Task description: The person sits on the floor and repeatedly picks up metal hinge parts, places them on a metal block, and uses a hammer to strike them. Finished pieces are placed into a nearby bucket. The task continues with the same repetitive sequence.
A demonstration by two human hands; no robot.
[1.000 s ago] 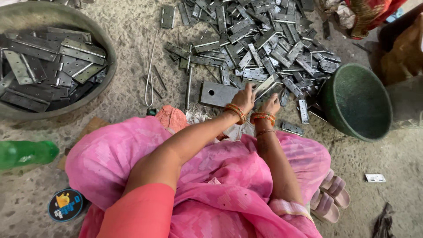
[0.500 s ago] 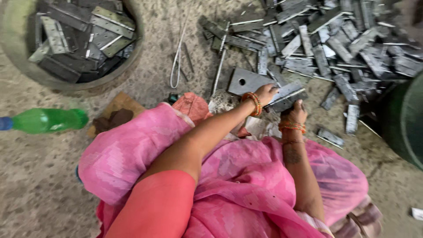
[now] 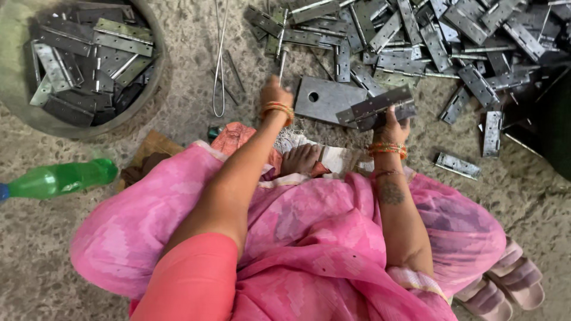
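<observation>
I sit on the floor in pink cloth. My left hand, with bangles at the wrist, is closed around the lower end of a thin metal rod that points away from me. A long grey metal hinge is gripped in my right hand and held over the right edge of a flat steel plate with a hole. The plate lies on the floor between my two hands.
A big loose pile of metal hinges covers the floor ahead and to the right. A round basin at top left holds several more hinges. Also here: a green plastic bottle, a bent wire, a lone hinge, pink sandals.
The view has drawn closer and shifted. My left hand has moved left off the hinge and taken the rod. My right hand has kept the hinge by the plate.
</observation>
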